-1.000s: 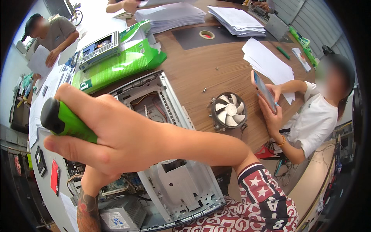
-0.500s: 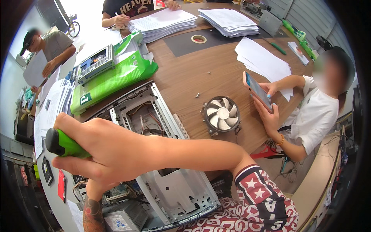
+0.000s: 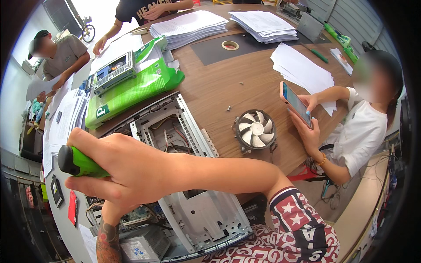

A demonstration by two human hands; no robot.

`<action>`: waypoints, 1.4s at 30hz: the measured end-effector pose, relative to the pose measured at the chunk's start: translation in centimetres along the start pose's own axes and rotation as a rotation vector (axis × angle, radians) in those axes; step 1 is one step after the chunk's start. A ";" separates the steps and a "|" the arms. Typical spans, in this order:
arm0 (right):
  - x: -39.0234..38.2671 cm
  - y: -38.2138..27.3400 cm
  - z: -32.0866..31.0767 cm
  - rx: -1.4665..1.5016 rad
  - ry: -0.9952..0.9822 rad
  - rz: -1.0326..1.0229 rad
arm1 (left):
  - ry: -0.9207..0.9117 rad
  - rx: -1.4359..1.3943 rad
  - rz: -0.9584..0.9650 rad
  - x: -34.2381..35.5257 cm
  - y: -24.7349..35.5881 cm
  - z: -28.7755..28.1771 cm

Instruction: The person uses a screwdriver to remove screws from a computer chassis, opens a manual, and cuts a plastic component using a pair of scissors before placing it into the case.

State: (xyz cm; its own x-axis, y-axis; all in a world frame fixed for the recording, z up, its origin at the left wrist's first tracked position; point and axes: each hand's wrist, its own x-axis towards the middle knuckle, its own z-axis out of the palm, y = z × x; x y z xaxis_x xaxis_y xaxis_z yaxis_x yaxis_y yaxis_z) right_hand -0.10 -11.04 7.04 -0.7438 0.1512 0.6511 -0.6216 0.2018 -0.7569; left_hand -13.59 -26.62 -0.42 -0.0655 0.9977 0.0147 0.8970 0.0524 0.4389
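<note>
My right hand (image 3: 127, 168) is wrapped round the green handle of a screwdriver (image 3: 83, 162) with a black butt end; its shaft and tip are hidden. The hand is above an open metal computer case (image 3: 206, 219) lying on the table. My left hand (image 3: 112, 211) reaches in below it; only the wrist area shows, and its fingers are hidden behind the right hand. Inside the case lie a circuit board (image 3: 142, 217), partly covered, a boxy power supply (image 3: 142, 245) and several loose wires (image 3: 175, 136).
A cooling fan (image 3: 255, 128) and small screws (image 3: 228, 108) lie to the right. A drive cage (image 3: 115, 72) rests on a green bag (image 3: 131, 94). Paper stacks (image 3: 188, 28) and a tape roll (image 3: 230, 45) are farther back. A person (image 3: 364, 127) at right holds a phone (image 3: 294, 103).
The view has shifted slightly, and my hands keep nearly the same pose. The person at far left has raised their head. The person at the back has moved a hand left across the papers.
</note>
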 end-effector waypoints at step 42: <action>-0.2 -0.4 -0.7 0.141 0.220 0.093 | 0.362 -0.086 0.262 1.9 2.3 -1.2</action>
State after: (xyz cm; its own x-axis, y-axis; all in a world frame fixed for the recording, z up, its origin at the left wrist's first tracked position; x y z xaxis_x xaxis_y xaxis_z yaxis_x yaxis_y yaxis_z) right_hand 0.46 -10.45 7.26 -0.7374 0.3721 0.5638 -0.5930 0.0431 -0.8040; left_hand -12.19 -24.68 1.67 -0.0040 0.8971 0.4417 0.8653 -0.2184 0.4513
